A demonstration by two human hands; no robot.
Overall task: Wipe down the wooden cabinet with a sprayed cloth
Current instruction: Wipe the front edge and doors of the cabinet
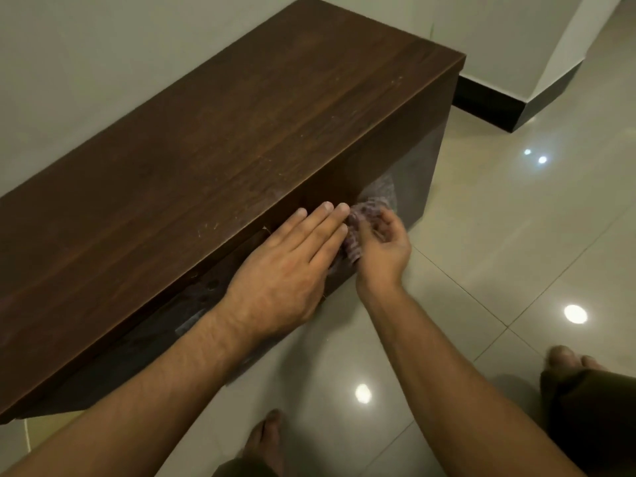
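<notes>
The cabinet (pixel 241 139) is dark brown wood-grain board, its top matt with pale scratches toward 3 o'clock. Its front face is glossier, mirroring a cloth (pixel 358 232) of soft, checked fabric, crumpled. The floor (pixel 499 235) at 4 o'clock is polished cream tile, very glossy, mirroring lamps. The wall (pixel 86 63) at 10 o'clock looks smooth, matt paint.

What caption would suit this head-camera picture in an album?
Both hands at the front of a dark wooden cabinet: right hand bunches a patterned cloth, left hand lies flat beside it.
</notes>
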